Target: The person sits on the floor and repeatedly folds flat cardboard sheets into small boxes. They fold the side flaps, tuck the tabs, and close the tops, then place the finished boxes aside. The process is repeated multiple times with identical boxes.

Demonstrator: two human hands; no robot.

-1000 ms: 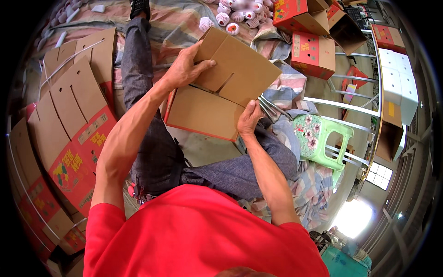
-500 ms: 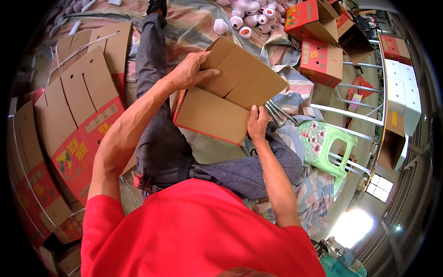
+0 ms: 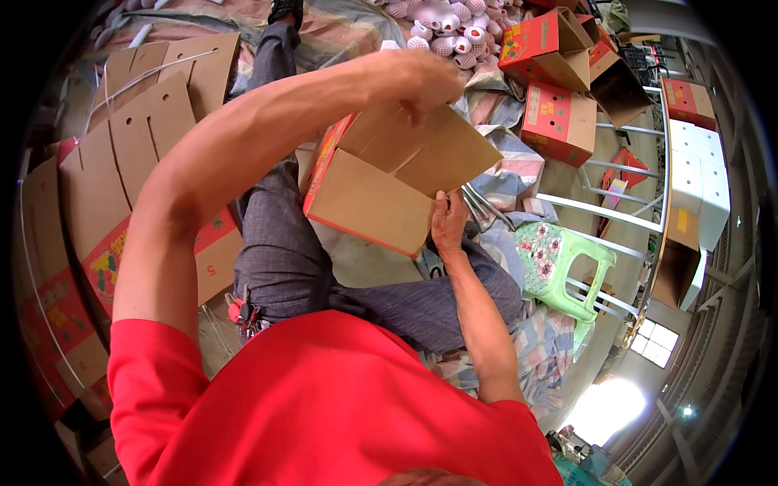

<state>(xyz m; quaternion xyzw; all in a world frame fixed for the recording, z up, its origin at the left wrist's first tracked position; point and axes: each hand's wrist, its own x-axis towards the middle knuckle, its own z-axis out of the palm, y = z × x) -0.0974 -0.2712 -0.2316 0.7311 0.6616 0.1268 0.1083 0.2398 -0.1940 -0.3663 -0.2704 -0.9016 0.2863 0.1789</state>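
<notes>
Between my legs is a red-and-brown cardboard box (image 3: 369, 198), its plain brown flaps facing up and its red printed side showing along the left. My right hand (image 3: 448, 220) pinches the box's near right corner, thumb on the flap. Over the far flap (image 3: 446, 150) reaches my left hand (image 3: 425, 85), smeared by motion. Its fingers point down toward the cardboard, and I cannot tell whether they touch it or how far they are closed.
Flattened cartons (image 3: 138, 162) lean in stacks at the left. Fruits in pink foam nets (image 3: 454, 28) lie on a striped sheet at the far side. Folded-up red boxes (image 3: 557, 121) stand at the far right, near a green plastic stool (image 3: 559, 263) and a white metal frame (image 3: 600, 215).
My left hand has let go of the far left flap edge and swung right across the box. The right hand still holds the near right corner.
</notes>
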